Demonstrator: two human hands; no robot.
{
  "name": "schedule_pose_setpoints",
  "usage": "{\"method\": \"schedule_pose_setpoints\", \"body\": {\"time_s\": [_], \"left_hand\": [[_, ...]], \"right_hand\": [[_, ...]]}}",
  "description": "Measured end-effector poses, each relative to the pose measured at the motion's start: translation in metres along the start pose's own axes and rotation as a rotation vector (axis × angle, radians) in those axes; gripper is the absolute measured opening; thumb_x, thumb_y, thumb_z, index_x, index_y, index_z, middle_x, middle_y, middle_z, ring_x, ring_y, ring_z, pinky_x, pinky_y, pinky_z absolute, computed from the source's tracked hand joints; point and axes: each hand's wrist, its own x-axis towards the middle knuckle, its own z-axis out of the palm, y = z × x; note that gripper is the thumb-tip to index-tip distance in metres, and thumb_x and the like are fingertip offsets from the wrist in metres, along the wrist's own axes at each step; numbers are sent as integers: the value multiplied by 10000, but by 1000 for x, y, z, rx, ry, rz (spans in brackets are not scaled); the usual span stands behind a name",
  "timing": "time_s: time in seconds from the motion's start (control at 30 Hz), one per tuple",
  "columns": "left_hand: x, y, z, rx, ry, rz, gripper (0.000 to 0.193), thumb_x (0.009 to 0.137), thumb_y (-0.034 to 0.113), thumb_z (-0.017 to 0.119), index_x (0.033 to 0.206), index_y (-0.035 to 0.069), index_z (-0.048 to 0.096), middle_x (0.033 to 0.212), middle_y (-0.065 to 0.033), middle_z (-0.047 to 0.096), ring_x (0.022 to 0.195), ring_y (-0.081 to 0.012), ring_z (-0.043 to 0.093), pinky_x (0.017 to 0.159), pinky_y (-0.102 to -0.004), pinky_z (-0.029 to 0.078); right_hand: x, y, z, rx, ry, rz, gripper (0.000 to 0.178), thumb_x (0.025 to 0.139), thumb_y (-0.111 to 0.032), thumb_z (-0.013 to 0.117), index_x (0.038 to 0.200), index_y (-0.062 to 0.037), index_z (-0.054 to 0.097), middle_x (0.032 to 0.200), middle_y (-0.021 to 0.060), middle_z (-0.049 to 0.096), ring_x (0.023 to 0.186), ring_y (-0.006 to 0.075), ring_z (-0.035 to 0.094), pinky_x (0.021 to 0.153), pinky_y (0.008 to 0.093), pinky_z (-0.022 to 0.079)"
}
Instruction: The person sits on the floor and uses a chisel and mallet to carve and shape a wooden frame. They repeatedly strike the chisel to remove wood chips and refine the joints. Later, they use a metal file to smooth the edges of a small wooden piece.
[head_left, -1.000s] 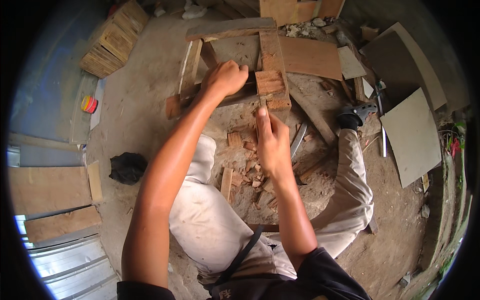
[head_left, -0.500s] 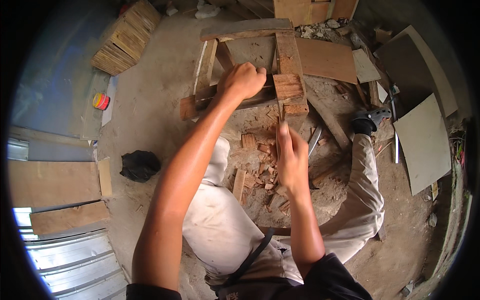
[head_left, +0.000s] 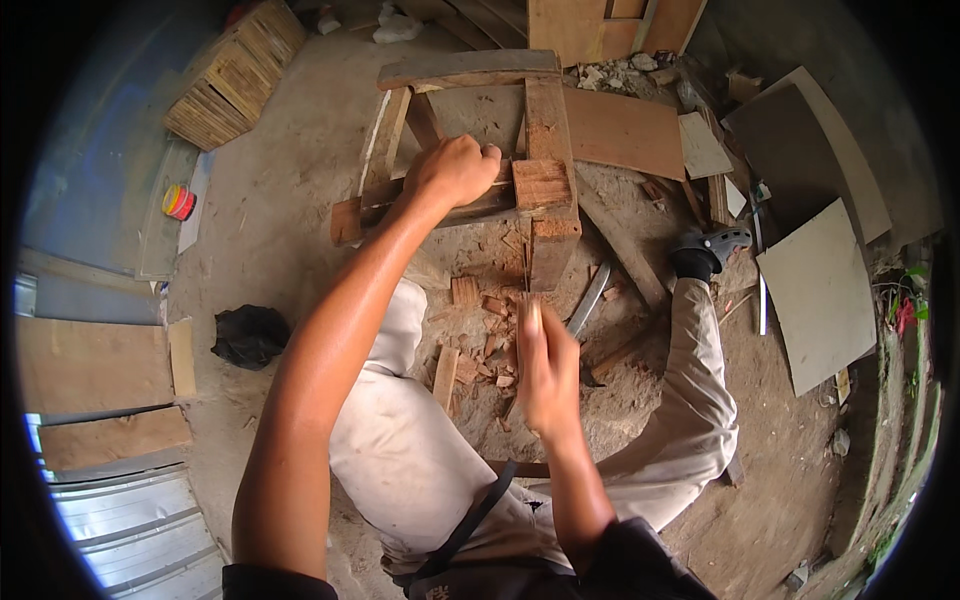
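My right hand (head_left: 548, 362) is closed round the handle of a handsaw (head_left: 527, 268), seen nearly edge-on. Its thin blade runs away from me, alongside the near end of a wooden frame (head_left: 548, 110). Part of the blade is hidden by the hand and the wood. Farther left, my left hand (head_left: 458, 170) is closed over a dark wooden bar (head_left: 490, 206) lying across the frame; its fingertips are out of sight. The bar's right end is a reddish, rough-cut block (head_left: 543, 184), resting on the frame's right-hand beam.
Wood offcuts (head_left: 466, 291) and chips litter the dirt floor below the frame. A metal blade-like strip (head_left: 590, 300) lies right of them. A black plastic bag (head_left: 250, 336) sits at left. Boards (head_left: 818, 290) lean at right, and stacked wood (head_left: 235, 75) stands far left.
My right hand has drawn the saw back toward me. My left hand stays on the wooden bar. The whole view has shifted slightly, moving the scene left.
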Motion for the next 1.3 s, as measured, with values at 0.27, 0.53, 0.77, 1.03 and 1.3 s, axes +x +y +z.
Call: {"method": "schedule_pose_setpoints", "body": {"time_s": [0.27,0.53,0.77,1.03,1.3], "left_hand": [[0,1,1,39,39,15,569,998,409,428,899,-56,742,995,-280,731,964,-449,714,912,-499,551],[5,-2,3,8,12,22,595,1008,392,417,802,-84,708,902,-300,715,891,-449,715,890,-519,547],[4,-5,4,8,78,65,594,991,389,443,860,-130,700,900,-347,688,906,-494,699,868,-536,541],[3,-2,3,-37,13,40,617,1007,399,420,892,-142,693,946,-355,691,967,-498,692,917,-532,535],[8,-3,3,70,29,12,556,983,403,434,943,-50,754,1032,-288,726,1008,-453,703,942,-506,543]], "right_hand": [[40,-7,-1,96,-53,-123,473,1086,-430,474,961,15,578,641,-34,418,598,79,386,518,302,323],[-35,10,-12,-71,-21,59,485,1051,-345,519,1279,77,585,731,34,584,677,107,572,631,288,478],[49,3,1,141,-1,-146,485,1083,-430,469,852,-10,541,654,-23,433,607,78,391,536,303,341],[-24,16,-8,38,17,-8,402,1058,-382,493,968,2,570,677,-19,481,628,77,473,548,287,392],[26,7,3,25,16,-153,509,1070,-452,473,834,-3,519,658,8,460,624,103,418,552,344,379]]}}
